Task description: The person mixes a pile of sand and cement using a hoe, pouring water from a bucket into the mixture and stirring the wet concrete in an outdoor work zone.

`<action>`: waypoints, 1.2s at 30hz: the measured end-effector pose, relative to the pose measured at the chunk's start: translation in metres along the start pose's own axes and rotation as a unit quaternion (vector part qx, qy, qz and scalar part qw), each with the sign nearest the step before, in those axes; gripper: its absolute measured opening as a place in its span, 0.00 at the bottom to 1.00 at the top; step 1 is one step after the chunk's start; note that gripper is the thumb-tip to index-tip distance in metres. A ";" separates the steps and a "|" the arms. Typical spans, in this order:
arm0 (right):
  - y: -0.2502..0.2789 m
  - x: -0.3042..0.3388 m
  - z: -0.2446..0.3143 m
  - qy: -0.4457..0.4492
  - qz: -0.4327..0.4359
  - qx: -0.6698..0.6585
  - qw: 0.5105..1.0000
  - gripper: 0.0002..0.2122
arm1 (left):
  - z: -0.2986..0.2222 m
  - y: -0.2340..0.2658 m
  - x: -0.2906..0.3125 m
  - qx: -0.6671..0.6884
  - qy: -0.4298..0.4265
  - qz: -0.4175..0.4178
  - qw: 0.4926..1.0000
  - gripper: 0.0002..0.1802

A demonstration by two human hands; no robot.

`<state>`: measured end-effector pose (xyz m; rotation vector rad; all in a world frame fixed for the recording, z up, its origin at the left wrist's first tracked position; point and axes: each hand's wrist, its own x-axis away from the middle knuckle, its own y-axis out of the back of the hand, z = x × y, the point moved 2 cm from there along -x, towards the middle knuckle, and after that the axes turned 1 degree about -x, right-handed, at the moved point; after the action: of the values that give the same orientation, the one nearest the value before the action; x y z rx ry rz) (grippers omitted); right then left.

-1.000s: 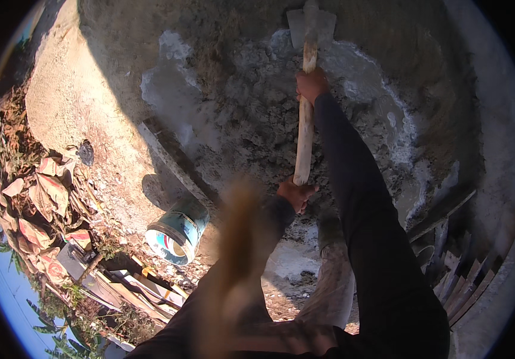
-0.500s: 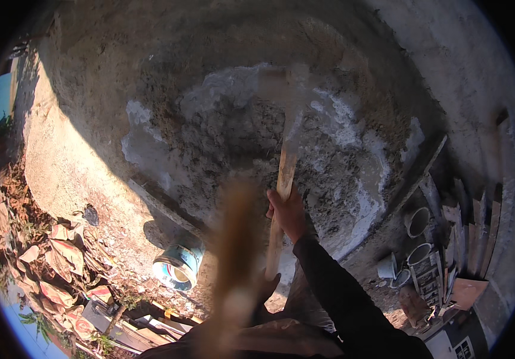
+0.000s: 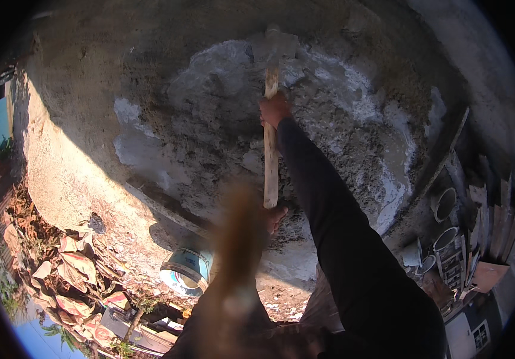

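My right hand (image 3: 276, 110) is wrapped round the wooden handle of a hoe (image 3: 271, 164), fairly close to its head. The hoe points away from me, its mortar-caked blade resting at the far side of a grey, wet heap of mortar mix (image 3: 221, 131). At the handle's near end is my left hand (image 3: 276, 219), closed about the butt; a blurred brown strip close to the camera hides part of it. Pale watery slurry (image 3: 398, 179) rims the heap.
A blue-white bucket (image 3: 187, 270) lies tipped at the near left, by crumpled paper sacks (image 3: 78, 272). Boards (image 3: 176, 209) (image 3: 442, 149) edge the mix on both sides. Several pails (image 3: 445, 205) and wood offcuts (image 3: 502, 221) stand at the right.
Both hands and the hoe have moved forward, away from my body. My right arm is now stretched out, and the blade has gone farther toward the far edge of the mix.
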<state>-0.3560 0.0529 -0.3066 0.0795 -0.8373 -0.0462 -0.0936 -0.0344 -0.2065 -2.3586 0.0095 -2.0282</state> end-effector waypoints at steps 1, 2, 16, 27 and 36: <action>-0.016 0.030 -0.003 -0.046 0.049 0.008 0.998 0.20 | 0.015 0.005 0.024 0.069 0.039 0.017 0.997 0.14; 0.030 0.022 -0.053 -0.050 0.128 0.205 0.969 0.20 | 0.031 -0.044 0.048 0.146 0.081 0.086 0.982 0.14; 0.148 0.311 -0.045 -0.099 -0.053 -0.174 0.978 0.18 | 0.237 -0.070 0.175 -0.314 -0.041 -0.015 0.949 0.29; 0.213 0.022 0.127 0.191 -0.182 -0.109 0.958 0.17 | -0.088 -0.115 -0.097 -0.221 -0.215 -0.017 0.951 0.26; 0.158 0.117 -0.094 -0.071 -0.076 -0.249 0.963 0.15 | 0.146 -0.056 -0.029 -0.391 -0.170 -0.101 0.899 0.25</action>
<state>-0.2066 0.2069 -0.2689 -0.3376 -0.9405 -0.4100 0.0454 0.0255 -0.2558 -3.2825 0.7347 -1.8779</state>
